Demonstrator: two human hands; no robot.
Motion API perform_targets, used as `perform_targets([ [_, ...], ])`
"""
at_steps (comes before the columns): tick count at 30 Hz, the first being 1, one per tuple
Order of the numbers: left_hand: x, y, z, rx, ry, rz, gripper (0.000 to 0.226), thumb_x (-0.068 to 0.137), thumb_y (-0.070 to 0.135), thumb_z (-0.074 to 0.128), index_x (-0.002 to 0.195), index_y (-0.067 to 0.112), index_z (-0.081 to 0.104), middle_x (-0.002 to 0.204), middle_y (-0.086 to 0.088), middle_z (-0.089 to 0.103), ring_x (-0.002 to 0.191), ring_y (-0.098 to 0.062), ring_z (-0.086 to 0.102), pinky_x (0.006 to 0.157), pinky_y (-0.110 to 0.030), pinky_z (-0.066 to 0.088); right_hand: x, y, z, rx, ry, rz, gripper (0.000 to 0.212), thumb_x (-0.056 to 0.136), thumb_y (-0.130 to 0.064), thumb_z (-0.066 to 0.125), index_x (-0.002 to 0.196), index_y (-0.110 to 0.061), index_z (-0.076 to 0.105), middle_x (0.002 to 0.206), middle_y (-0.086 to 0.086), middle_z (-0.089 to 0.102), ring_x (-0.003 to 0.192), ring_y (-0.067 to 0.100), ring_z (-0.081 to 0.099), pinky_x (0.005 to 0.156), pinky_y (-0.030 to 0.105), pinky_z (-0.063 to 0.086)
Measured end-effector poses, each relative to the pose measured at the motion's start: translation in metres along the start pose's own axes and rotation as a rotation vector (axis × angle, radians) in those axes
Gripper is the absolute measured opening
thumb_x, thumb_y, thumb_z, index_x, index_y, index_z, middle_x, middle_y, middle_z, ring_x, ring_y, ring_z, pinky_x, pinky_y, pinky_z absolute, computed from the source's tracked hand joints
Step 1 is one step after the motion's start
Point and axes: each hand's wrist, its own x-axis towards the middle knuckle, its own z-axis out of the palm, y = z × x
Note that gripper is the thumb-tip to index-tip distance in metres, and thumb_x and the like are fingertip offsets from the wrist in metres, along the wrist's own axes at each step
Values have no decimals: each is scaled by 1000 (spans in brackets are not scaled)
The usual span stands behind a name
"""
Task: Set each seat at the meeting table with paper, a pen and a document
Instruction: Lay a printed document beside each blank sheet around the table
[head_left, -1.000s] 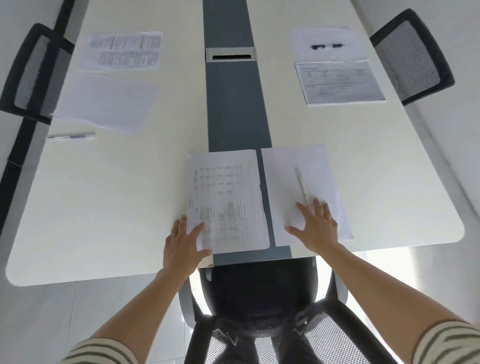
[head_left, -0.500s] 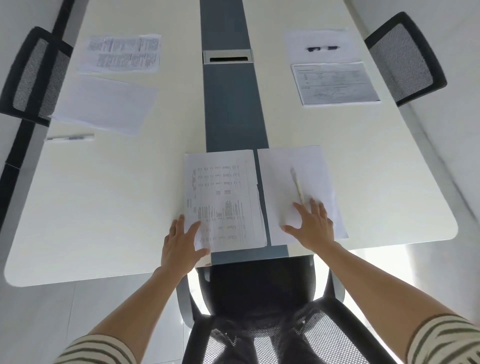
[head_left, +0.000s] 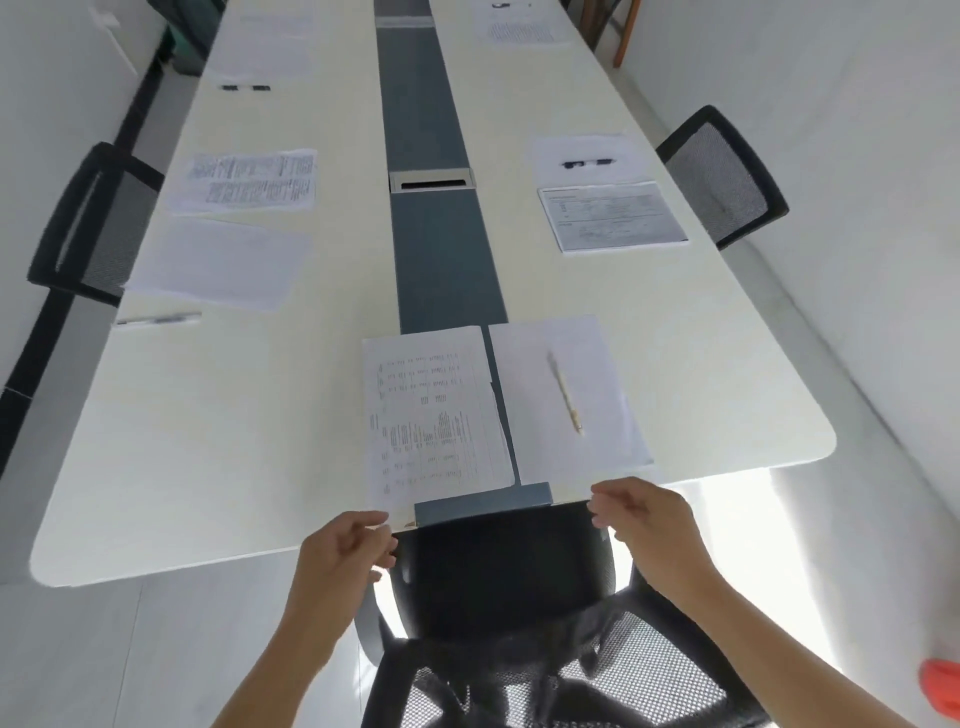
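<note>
This is an office meeting room. A long white bench (head_left: 675, 364) has a grey-blue strip (head_left: 441, 260) down its middle, with what looks like a cable hatch (head_left: 431, 181) set into it. Black mesh chairs (head_left: 722, 176) stand around it. Printed sheets (head_left: 613, 215) and pens (head_left: 588, 163) lie at the seats, between plain white walls (head_left: 857, 156).

Lifted left hand (head_left: 345, 545) off printed document (head_left: 434, 415), right hand (head_left: 644, 512) off blank sheet (head_left: 566, 395). Pulled both back to near edge of table (head_left: 182, 493), fingers loosely curled.
</note>
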Motion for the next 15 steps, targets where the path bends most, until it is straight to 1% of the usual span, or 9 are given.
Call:
perform_targets([
  [2, -38, -5, -3, -56, -9, 6, 13, 89, 1, 59, 92, 9, 69, 68, -10, 73, 61, -18, 67, 63, -32, 56, -30, 0, -6, 27, -28, -28, 19, 89, -17, 68, 83, -35, 68, 75, -10, 75, 74, 4, 72, 78, 23, 55],
  [4, -73, -15, -2, -96, -11, 14, 14, 88, -4, 59, 90, 6, 69, 66, -11, 72, 55, -15, 66, 55, -25, 55, -56, 3, -7, 39, -81, -47, 16, 89, -19, 67, 87, -35, 69, 77, -16, 75, 75, 1, 71, 75, 15, 53],
  [5, -91, -21, 0, -105, -12, 11, 15, 88, -5, 59, 91, 6, 69, 67, -11, 73, 56, -16, 67, 54, -25, 56, -67, 6, -7, 34, -111, -57, 14, 89, -21, 67, 88, -35, 69, 77, -18, 74, 76, 0, 71, 71, 12, 52],
  [7, -125, -34, 2, -128, -1, -17, 16, 87, -5, 59, 90, 7, 69, 70, -11, 74, 61, -21, 69, 58, -30, 57, -87, 13, -3, 20, -175, -73, 11, 89, -23, 68, 91, -34, 71, 79, -19, 74, 78, -1, 70, 68, 8, 50],
  [9, -161, -46, 3, -196, 48, -54, 18, 87, -8, 58, 89, 5, 69, 71, -14, 74, 62, -24, 68, 57, -31, 57, -105, 16, 4, 18, -243, -98, 10, 89, -24, 68, 92, -34, 71, 80, -18, 75, 79, 0, 71, 71, 10, 51],
  [11, -192, -64, 1, -235, 111, -86, 18, 86, -10, 58, 88, 4, 69, 71, -17, 73, 59, -22, 68, 53, -27, 56, -119, 18, 15, 14, -315, -113, 11, 89, -23, 68, 92, -33, 71, 80, -15, 75, 79, 2, 71, 72, 12, 53],
  [15, -248, -96, -24, -263, 182, -130, 16, 86, -8, 59, 92, 4, 70, 74, -16, 74, 62, -22, 69, 56, -28, 55, -152, 2, 40, 39, -425, -156, 13, 88, -16, 69, 92, -28, 73, 82, -10, 76, 78, 6, 72, 71, 20, 55],
])
